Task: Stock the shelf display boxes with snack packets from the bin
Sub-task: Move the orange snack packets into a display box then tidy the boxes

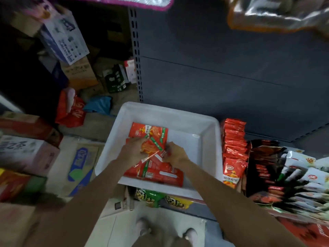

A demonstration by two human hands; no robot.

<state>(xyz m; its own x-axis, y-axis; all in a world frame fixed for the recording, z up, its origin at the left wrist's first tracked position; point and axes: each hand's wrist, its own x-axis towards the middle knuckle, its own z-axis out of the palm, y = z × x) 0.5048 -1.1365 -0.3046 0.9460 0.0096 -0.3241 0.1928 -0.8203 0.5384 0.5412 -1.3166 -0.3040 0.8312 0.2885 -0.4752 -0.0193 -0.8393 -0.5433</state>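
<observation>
Snack packets point(156, 168) in white bin point(210, 125) gripped by left hand point(135, 150) and right hand point(175, 155), cartons point(26, 154) alongside.

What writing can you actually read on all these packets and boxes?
None reads with certainty.
Red snack packets in the white bin: print too blurred.
Shelf packets: round logo, illegible.
Blue-and-white carton: small print unreadable.
Green and yellow bags: large characters, blurred.

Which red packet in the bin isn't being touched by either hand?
The packet lying flat at the far end of the bin; the left hand and right hand grip the nearer packets.
</observation>
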